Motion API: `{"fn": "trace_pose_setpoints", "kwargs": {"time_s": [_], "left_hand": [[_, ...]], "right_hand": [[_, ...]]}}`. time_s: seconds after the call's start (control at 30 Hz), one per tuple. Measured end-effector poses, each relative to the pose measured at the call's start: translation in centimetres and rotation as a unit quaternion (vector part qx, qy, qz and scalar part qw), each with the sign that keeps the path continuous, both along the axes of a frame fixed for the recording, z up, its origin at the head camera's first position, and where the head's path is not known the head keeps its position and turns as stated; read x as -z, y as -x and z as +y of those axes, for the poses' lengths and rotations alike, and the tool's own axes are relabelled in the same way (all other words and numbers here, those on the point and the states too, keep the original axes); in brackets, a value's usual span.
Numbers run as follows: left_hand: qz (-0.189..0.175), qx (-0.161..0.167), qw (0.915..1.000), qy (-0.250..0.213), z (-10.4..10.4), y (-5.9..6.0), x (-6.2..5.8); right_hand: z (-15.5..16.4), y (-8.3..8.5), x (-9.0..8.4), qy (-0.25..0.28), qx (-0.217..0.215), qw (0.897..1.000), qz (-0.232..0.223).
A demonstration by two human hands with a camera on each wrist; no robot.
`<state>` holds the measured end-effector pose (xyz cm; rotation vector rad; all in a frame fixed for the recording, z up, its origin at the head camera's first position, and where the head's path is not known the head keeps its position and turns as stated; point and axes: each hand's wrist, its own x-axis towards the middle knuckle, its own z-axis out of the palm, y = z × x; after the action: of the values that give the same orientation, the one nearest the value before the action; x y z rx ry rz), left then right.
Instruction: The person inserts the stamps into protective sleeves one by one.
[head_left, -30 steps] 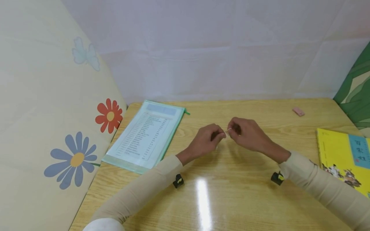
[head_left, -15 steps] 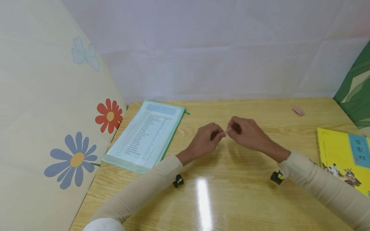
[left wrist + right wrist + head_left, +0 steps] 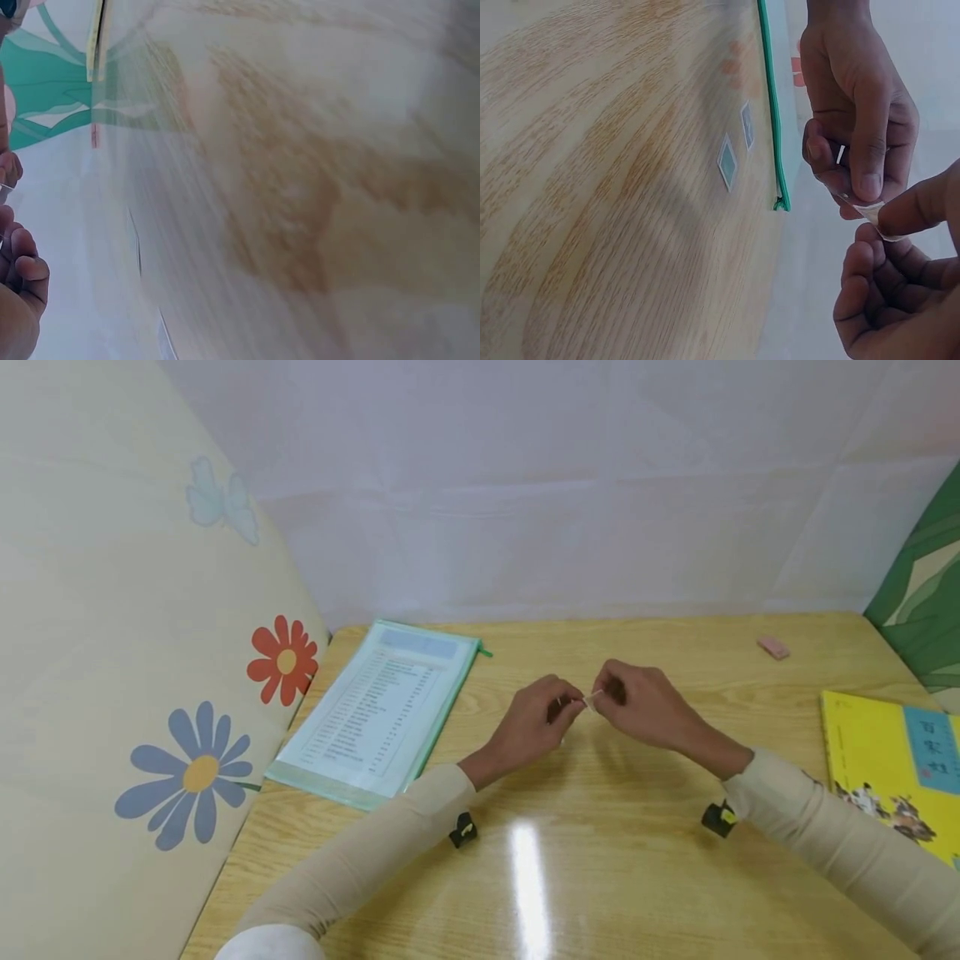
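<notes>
Both hands meet above the middle of a wooden table [image 3: 570,860]. Between them is a small, thin, clear strip [image 3: 590,699], like a bit of tape or film. My left hand [image 3: 542,718] pinches one end with thumb and fingertips, and my right hand [image 3: 637,706] pinches the other end. In the right wrist view the strip [image 3: 870,212] shows pale and see-through between the left hand's fingers [image 3: 859,142] and the right hand's thumb and forefinger [image 3: 911,210]. The left wrist view shows only blurred table and a few of my fingertips [image 3: 19,259] at the left edge.
A clear green-edged zip folder [image 3: 378,714] with a printed sheet lies at the left. A yellow book [image 3: 896,768] lies at the right edge, a small pink eraser [image 3: 773,648] at the back right. A flowered panel [image 3: 135,635] stands on the left, a white wall behind.
Both hands have risen very slightly and stay together on the strip. Nothing else has moved.
</notes>
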<state>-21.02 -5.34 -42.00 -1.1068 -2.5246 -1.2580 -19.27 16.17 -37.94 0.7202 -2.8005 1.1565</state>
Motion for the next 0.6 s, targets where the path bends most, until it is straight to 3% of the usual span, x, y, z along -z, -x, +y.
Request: {"fn": "trace_pose_setpoints", "kwargs": {"time_s": [0.6], "left_hand": [[-0.024, -0.016, 0.9995, -0.010, -0.10, -0.11, -0.28]], "right_hand": [[-0.07, 0.03, 0.07, -0.004, -0.023, 0.999, 0.026]]}}
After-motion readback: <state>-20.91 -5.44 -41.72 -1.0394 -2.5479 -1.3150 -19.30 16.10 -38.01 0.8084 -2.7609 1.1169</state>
